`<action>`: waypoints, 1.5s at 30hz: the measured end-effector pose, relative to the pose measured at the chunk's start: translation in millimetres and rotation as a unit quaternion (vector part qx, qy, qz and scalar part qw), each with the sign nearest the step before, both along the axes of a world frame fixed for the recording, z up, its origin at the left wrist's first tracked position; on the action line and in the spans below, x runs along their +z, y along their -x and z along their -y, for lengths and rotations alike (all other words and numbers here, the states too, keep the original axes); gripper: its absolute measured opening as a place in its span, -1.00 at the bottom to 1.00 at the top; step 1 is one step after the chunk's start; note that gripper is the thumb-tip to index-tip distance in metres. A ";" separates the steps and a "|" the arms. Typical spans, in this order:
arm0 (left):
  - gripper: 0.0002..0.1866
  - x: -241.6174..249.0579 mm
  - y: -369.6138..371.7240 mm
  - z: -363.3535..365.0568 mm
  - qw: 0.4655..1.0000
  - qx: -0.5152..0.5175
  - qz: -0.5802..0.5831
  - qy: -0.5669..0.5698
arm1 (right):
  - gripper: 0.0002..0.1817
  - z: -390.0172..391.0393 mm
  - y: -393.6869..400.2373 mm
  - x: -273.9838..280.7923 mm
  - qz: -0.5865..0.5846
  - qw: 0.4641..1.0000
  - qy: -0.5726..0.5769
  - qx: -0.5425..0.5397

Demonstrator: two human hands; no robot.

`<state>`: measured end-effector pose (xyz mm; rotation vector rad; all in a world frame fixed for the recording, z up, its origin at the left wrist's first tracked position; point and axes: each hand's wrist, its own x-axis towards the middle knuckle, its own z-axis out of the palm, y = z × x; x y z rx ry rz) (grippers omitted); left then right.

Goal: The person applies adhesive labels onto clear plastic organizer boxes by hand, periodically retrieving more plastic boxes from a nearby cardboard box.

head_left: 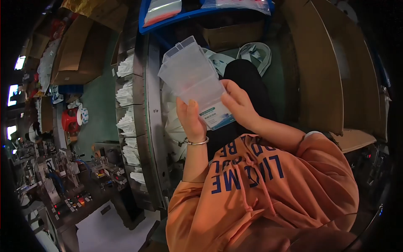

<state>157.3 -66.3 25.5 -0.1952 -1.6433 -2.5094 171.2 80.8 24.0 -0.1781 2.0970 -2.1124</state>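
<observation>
A clear plastic box [189,80] is held up in front of the person's chest, tilted, its far end leaning to the left. At its near end shows a white label [214,115] with green and blue print; the writing on it is too small to read. The left hand [193,119] grasps the box's left edge near the label, thumb on the near face. The right hand [240,103] grips the right edge, thumb and fingers pressed to the plastic.

Below the box, a bracelet [196,142] circles the left wrist, and an orange sweatshirt [304,180] carries dark blue capitals, upside down from here: "ME" and "BE" can be read, other letters are lost in folds. Just right of the box is a leg in black trousers [247,80].

Beyond the box sits a blue bin [184,19] with plastic pouches [163,12]. Left of it stands a metal rack [153,122] with white paper stacks [126,119] in its slots; farther left lie a red holder [69,119] and machines [67,176]. Well to the box's right stands an open carton [323,63].
</observation>
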 end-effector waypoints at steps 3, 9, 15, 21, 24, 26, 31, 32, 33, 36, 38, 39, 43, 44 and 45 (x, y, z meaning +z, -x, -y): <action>-0.51 -1.6 2.4 -1.9 0.997 -0.023 0.047 -0.048 | -0.19 -8.4 10.7 -7.8 0.142 0.974 0.173 0.029; -0.59 -8.9 18.2 2.7 0.972 0.036 0.170 -0.159 | -0.13 -2.3 -1.2 -20.6 0.121 0.953 0.271 0.054; -0.60 -25.7 26.5 13.1 0.955 0.032 0.222 -0.194 | -0.14 2.2 0.9 -27.6 0.191 0.937 0.287 0.057; -0.57 -27.4 24.1 18.7 0.951 0.043 0.227 -0.203 | -0.15 6.0 3.7 -35.8 0.208 0.917 0.332 0.076; -0.57 -19.5 22.6 15.9 0.960 0.056 0.205 -0.181 | -0.13 7.1 4.5 -33.5 0.200 0.916 0.336 0.086; -0.57 -15.7 21.6 14.8 0.972 0.050 0.170 -0.155 | -0.10 7.2 5.0 -34.7 0.198 0.911 0.348 0.099; -0.58 -13.9 20.3 12.0 0.970 0.070 0.177 -0.148 | -0.09 8.4 4.7 -37.1 0.208 0.909 0.352 0.083; -0.58 -14.5 19.9 11.6 0.970 0.074 0.177 -0.148 | -0.09 8.3 4.6 -38.2 0.208 0.907 0.355 0.084; -0.58 -14.5 19.6 11.1 0.970 0.076 0.177 -0.147 | -0.09 8.2 4.3 -37.4 0.209 0.907 0.356 0.085; -0.58 -15.2 19.8 10.8 0.969 0.084 0.184 -0.144 | -0.09 8.5 3.9 -36.2 0.200 0.911 0.350 0.087; -0.58 -16.1 19.8 11.1 0.970 0.080 0.177 -0.147 | -0.08 9.0 3.7 -36.6 0.203 0.915 0.339 0.083; -0.58 -16.9 19.4 11.3 0.970 0.080 0.177 -0.146 | -0.08 9.7 3.6 -37.0 0.203 0.915 0.340 0.083; -0.54 -20.9 12.9 13.8 0.972 0.073 0.169 -0.145 | -0.29 16.2 -0.4 -48.0 0.113 0.960 0.251 0.052; -0.52 -22.8 13.7 11.5 0.974 0.064 0.165 -0.143 | -0.29 14.3 0.3 -50.2 0.014 0.990 0.133 0.034; -0.48 -32.1 15.8 16.9 0.963 0.032 0.212 -0.164 | -0.22 14.4 -3.3 -33.3 0.037 0.993 0.111 0.016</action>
